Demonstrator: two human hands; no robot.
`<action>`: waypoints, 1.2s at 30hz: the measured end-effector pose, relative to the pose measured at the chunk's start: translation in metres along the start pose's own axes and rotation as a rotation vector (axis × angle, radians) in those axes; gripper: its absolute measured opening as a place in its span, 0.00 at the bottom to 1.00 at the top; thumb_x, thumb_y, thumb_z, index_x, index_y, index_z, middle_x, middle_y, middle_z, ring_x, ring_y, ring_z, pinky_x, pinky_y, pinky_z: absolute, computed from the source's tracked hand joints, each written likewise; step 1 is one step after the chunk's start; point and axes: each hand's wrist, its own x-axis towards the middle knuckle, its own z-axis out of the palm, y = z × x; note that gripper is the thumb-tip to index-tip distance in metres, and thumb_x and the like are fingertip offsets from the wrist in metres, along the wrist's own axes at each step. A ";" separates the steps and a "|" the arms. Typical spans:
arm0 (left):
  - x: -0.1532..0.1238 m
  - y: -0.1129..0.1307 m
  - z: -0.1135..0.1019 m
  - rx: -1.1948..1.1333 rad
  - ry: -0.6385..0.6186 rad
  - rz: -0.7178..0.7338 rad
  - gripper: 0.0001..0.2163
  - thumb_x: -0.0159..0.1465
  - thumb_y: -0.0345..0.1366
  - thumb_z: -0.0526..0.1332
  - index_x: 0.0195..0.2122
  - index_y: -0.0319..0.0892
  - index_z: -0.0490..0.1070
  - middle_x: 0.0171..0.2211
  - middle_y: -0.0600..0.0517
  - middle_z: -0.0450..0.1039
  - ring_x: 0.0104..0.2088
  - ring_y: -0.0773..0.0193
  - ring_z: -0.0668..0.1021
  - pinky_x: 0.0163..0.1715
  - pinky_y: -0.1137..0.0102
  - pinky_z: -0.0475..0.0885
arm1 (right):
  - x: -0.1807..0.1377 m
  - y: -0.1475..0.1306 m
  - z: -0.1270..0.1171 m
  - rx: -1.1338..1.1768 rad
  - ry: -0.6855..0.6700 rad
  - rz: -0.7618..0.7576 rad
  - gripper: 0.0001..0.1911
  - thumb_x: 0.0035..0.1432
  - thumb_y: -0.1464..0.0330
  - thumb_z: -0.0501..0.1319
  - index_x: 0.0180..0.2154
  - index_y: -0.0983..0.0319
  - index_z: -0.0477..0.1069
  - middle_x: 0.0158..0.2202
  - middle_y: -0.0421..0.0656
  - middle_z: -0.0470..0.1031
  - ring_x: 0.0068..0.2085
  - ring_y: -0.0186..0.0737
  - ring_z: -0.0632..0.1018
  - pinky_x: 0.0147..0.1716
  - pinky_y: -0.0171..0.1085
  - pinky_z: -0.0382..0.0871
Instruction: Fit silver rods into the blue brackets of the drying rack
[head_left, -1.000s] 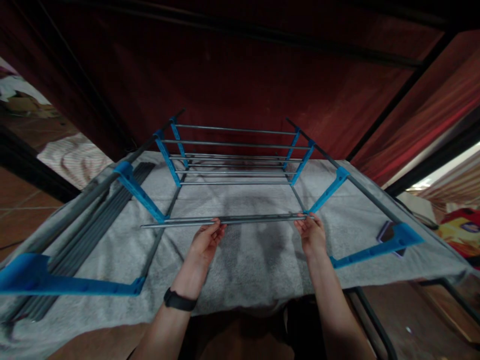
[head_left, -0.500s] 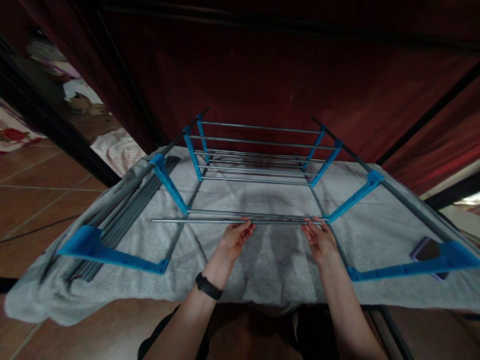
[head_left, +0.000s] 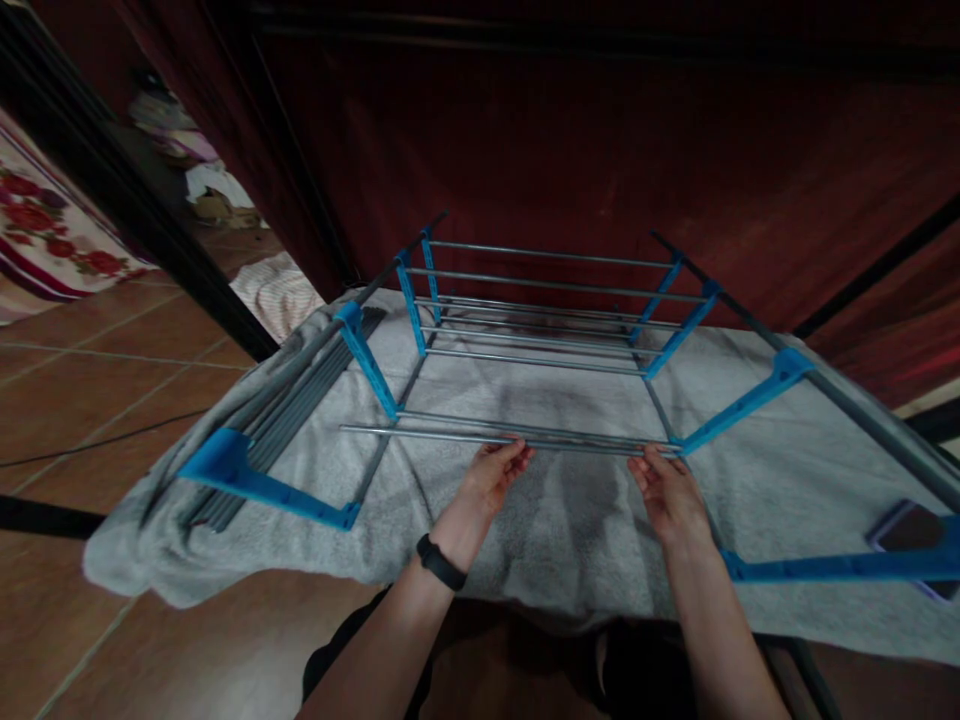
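Loose rod (head_left: 442,436) lying crosswise at near part of rack (head_left: 535,362), just beside rack's nearest crossbar. Left hand (head_left: 491,478): fingers narrow, pinching rod around middle. Right hand (head_left: 670,495): fingers pinching rod near right end. Rod bundle (head_left: 296,415) along rack's left side. Grey blanket (head_left: 577,530) under rack.
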 end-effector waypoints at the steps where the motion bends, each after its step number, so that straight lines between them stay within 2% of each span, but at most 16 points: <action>1: 0.000 -0.001 0.001 -0.005 -0.004 0.000 0.07 0.53 0.24 0.73 0.30 0.38 0.77 0.26 0.51 0.78 0.31 0.63 0.82 0.34 0.72 0.74 | 0.000 0.000 0.000 0.003 0.000 -0.002 0.14 0.45 0.75 0.75 0.29 0.61 0.71 0.27 0.34 0.77 0.27 0.29 0.78 0.35 0.30 0.80; 10: -0.003 -0.002 0.003 -0.002 -0.002 0.002 0.08 0.54 0.23 0.73 0.30 0.39 0.77 0.28 0.50 0.79 0.32 0.62 0.82 0.37 0.69 0.76 | -0.002 0.001 0.000 0.009 -0.008 -0.001 0.12 0.45 0.77 0.73 0.30 0.61 0.73 0.29 0.35 0.79 0.29 0.29 0.79 0.36 0.31 0.80; 17: -0.006 -0.011 0.007 0.019 -0.080 0.026 0.09 0.52 0.25 0.74 0.32 0.38 0.77 0.29 0.49 0.80 0.33 0.61 0.83 0.37 0.69 0.75 | -0.012 0.024 0.008 0.007 -0.148 0.168 0.09 0.47 0.72 0.73 0.30 0.61 0.75 0.33 0.40 0.80 0.37 0.35 0.82 0.44 0.37 0.81; 22: -0.010 -0.016 0.013 0.022 -0.107 0.059 0.10 0.51 0.29 0.76 0.32 0.38 0.77 0.31 0.47 0.80 0.35 0.59 0.83 0.37 0.68 0.75 | -0.020 0.038 0.014 -0.009 -0.231 0.257 0.09 0.47 0.73 0.73 0.32 0.60 0.76 0.36 0.40 0.81 0.39 0.36 0.82 0.45 0.37 0.80; 30: -0.004 0.001 0.010 -0.002 0.075 0.231 0.11 0.53 0.33 0.75 0.33 0.39 0.76 0.29 0.51 0.78 0.29 0.66 0.79 0.34 0.70 0.72 | -0.007 0.034 0.000 -0.036 -0.101 0.174 0.08 0.48 0.74 0.71 0.31 0.60 0.74 0.33 0.38 0.80 0.36 0.33 0.81 0.43 0.33 0.80; 33: 0.002 0.013 0.005 -0.034 0.132 0.309 0.11 0.53 0.35 0.74 0.29 0.39 0.73 0.28 0.51 0.77 0.28 0.68 0.78 0.32 0.72 0.71 | 0.002 0.025 -0.008 -0.013 -0.019 0.176 0.05 0.52 0.73 0.68 0.31 0.60 0.74 0.30 0.37 0.79 0.33 0.32 0.81 0.41 0.31 0.80; 36: 0.006 0.028 -0.001 -0.074 0.188 0.324 0.11 0.56 0.33 0.72 0.26 0.40 0.69 0.28 0.51 0.77 0.26 0.70 0.76 0.31 0.73 0.71 | 0.007 0.018 -0.014 0.019 0.014 0.191 0.03 0.55 0.73 0.65 0.32 0.59 0.74 0.29 0.36 0.78 0.31 0.30 0.80 0.38 0.29 0.80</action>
